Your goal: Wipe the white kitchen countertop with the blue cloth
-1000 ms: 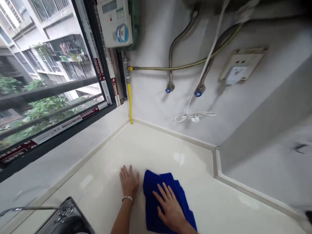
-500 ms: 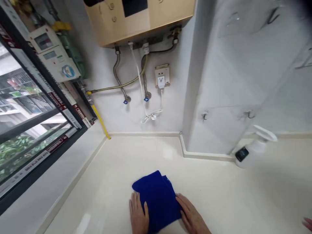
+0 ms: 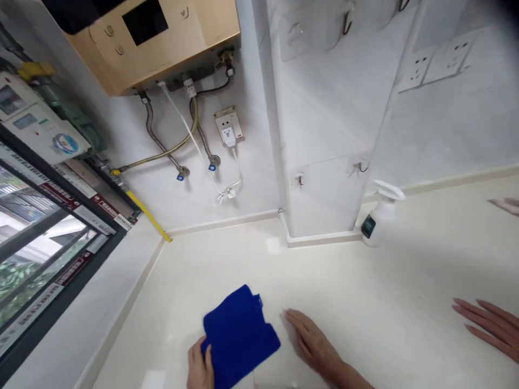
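A folded blue cloth (image 3: 243,335) lies on the pale countertop (image 3: 211,265), near the bottom middle of the head view. My left hand (image 3: 200,364) is at its left edge, fingers and thumb closed on the fabric. My right hand (image 3: 314,340) rests on the counter to the right of the cloth, apart from it. Its fingers are stretched out and hold nothing. A small tag shows on the cloth's upper right edge.
A white spray bottle (image 3: 379,221) stands by the wall ledge. Another person's hand (image 3: 488,324) reaches in at the right, with more fingers (image 3: 506,205) above it. A gold water heater (image 3: 174,43) with hoses hangs over the counter. The window (image 3: 40,232) is at left.
My right hand has come off the cloth and moved right. My left hand has shifted left with the cloth. The view has turned right, and more of the other person's hands shows.
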The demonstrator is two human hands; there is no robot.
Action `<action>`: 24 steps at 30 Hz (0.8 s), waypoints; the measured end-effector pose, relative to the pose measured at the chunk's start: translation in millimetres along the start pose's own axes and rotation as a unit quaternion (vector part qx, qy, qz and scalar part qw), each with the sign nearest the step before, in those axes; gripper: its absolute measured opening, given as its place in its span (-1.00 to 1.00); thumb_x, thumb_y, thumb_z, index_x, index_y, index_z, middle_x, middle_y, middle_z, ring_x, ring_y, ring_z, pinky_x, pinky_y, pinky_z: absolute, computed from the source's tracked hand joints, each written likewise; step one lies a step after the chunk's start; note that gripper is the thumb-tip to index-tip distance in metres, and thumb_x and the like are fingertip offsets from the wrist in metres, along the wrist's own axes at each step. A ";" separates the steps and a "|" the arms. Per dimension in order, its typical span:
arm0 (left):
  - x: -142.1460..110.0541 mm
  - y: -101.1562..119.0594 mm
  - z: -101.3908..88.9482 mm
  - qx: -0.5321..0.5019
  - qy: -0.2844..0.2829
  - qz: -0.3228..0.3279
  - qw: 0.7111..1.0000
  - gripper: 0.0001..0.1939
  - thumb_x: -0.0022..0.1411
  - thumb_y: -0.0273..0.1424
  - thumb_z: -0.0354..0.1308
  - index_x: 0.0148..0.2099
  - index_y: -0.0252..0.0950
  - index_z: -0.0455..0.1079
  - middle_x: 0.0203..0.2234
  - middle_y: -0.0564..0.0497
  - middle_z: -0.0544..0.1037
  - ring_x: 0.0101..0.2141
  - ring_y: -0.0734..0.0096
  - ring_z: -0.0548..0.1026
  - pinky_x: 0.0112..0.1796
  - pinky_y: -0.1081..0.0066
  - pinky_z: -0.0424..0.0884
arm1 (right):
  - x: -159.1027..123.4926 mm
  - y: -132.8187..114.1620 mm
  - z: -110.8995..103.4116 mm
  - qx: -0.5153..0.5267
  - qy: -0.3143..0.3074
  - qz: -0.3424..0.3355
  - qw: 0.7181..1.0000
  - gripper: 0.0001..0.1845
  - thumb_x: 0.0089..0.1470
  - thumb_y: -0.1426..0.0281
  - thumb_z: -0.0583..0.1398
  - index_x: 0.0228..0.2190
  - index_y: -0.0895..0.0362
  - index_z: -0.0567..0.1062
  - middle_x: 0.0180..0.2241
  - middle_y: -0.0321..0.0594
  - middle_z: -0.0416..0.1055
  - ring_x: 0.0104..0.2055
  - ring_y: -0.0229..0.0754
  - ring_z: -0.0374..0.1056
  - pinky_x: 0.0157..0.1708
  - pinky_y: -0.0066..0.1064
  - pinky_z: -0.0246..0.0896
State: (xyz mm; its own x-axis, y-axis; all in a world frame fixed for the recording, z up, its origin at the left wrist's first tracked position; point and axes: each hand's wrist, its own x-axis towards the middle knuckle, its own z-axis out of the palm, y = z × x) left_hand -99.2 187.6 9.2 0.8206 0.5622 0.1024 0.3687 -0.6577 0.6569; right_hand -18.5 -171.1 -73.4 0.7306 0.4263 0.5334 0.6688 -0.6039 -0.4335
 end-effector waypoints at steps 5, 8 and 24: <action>25.3 -25.1 -54.5 0.115 0.116 -0.002 0.987 -0.42 0.30 -0.17 -0.26 0.09 -0.45 0.35 0.03 -0.37 0.41 0.11 -0.04 0.40 0.21 -0.11 0.31 | -6.2 4.4 4.4 0.009 0.007 -0.011 1.000 -0.27 0.20 0.57 -0.05 0.35 -0.01 0.01 0.27 -0.17 0.24 0.32 -0.12 0.13 0.25 -0.13 0.26; 25.5 -15.6 -44.1 0.127 0.123 0.023 0.984 -0.37 0.33 -0.16 -0.25 0.17 -0.56 0.26 0.10 -0.43 0.40 0.16 -0.02 0.36 0.23 -0.08 0.29 | -9.8 7.5 7.2 0.016 -0.009 -0.001 1.000 -0.29 0.21 0.54 -0.03 0.34 -0.04 0.05 0.28 -0.18 0.22 0.33 -0.09 0.13 0.26 -0.10 0.25; -76.4 4.0 20.8 0.221 -0.002 0.119 0.968 -0.46 0.34 -0.21 -0.03 0.34 0.09 0.12 0.38 0.06 0.15 0.36 0.04 0.10 0.28 -0.19 0.20 | -22.7 21.8 6.9 0.046 -0.014 -0.058 0.997 -0.27 0.17 0.32 0.08 0.34 -0.13 0.05 0.29 -0.13 0.18 0.22 0.12 0.27 0.02 0.10 0.44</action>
State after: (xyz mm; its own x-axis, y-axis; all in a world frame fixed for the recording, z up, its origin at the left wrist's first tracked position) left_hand -151.4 131.7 -11.5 0.9063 0.3679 0.2081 0.3202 -0.9189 0.2304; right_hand -19.6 -189.3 -100.0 0.6510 0.5082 0.5639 0.7573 -0.4860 -0.4362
